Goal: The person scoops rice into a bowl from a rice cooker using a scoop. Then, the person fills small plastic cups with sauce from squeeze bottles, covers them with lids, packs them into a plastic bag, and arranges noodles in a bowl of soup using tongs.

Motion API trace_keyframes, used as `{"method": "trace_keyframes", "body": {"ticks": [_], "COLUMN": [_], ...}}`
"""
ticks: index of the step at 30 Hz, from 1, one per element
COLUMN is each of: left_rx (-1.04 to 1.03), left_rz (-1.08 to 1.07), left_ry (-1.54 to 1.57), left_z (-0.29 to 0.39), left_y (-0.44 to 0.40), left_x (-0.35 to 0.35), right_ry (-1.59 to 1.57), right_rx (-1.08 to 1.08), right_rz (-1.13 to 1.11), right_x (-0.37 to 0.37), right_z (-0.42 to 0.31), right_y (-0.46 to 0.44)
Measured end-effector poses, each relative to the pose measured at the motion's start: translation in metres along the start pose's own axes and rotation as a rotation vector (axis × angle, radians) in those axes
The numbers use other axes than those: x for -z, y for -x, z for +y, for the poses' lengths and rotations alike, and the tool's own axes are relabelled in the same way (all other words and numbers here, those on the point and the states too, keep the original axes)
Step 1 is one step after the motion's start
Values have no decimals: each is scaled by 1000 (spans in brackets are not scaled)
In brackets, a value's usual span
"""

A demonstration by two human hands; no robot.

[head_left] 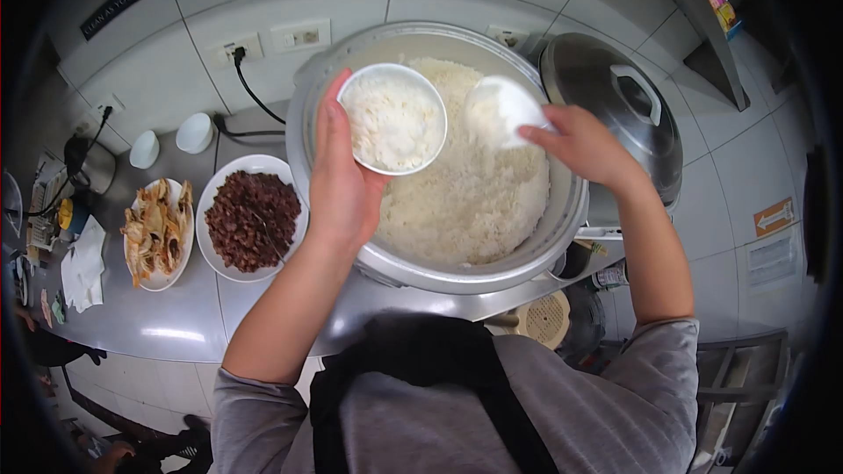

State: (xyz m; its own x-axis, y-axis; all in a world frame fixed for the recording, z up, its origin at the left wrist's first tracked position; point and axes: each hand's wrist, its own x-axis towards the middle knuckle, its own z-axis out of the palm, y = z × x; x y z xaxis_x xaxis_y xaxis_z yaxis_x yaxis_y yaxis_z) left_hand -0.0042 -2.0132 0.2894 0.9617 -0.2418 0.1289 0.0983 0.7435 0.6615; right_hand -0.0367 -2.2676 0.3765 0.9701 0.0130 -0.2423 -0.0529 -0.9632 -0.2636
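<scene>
My left hand [338, 189] is wrapped round a white bowl [392, 118] heaped with cooked white rice, held tilted over the left side of a big metal rice pot [312, 79]. My right hand [584, 145] grips a white rice scoop [505, 112], slightly blurred, just right of the bowl and apart from it. Its handle is mostly hidden in my fingers. Below both hands, a large mass of white rice [465, 211] fills much of the pot.
Left of the pot, a plate of dark chopped food [250, 219] and a plate of browned pieces [156, 241] stand on the steel counter [176, 325]. Two small white bowls [194, 133] sit behind them. A metal lid [615, 96] leans at the right. A person is partly visible at lower left.
</scene>
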Motion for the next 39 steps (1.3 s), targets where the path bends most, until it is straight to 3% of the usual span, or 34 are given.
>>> {"method": "trace_keyframes", "body": {"ticks": [2,3,5,7,10,17,19,23,26,28,32,34,36,38,39], "left_rx": [16,49,76,100,71,138,173,233,235,226,239,238,160,122,92], "left_rz": [-19,-27,-37,-46,4,32,20,-22,-4,5,-39,-1,-45,-22,-30], "left_ry": [-57,-106,-106,-104,-56,-287,-337,-273,-262,-250,-184,-135,-175,-25,-5], "left_z": [0,0,1,1,-2,-6,-6,-4,-1,0,-3,-3,-7,-8,-14], "left_y": [0,0,0,1,0,-1,-2,-3,0,1,-3,-2,-1,0,-2], "left_x": [1,1,-2,-2,1,-6,-4,-3,-8,-9,-3,1,2,3,9], "right_ry": [-235,-237,-183,227,386,265,477,494,475,262,382,216,-334,53,55], "right_rx": [47,54,229,257,243,413,445,460,474,357,404,459,437,379,420], "right_rz": [270,278,574,509,462,639,676,601,626,636,589,598,701,658,618], "right_x": [7,-1,-36,-73,-104,-37,-42,-64,-41,-25,-56,-56,-64,-81,-90], "right_z": [-6,-13,-39,-67,-82,-55,-62,-46,-49,-54,-53,-43,-32,-50,-61], "right_y": [9,11,8,9,20,25,29,17,18,16,12,8,0,11,11]}}
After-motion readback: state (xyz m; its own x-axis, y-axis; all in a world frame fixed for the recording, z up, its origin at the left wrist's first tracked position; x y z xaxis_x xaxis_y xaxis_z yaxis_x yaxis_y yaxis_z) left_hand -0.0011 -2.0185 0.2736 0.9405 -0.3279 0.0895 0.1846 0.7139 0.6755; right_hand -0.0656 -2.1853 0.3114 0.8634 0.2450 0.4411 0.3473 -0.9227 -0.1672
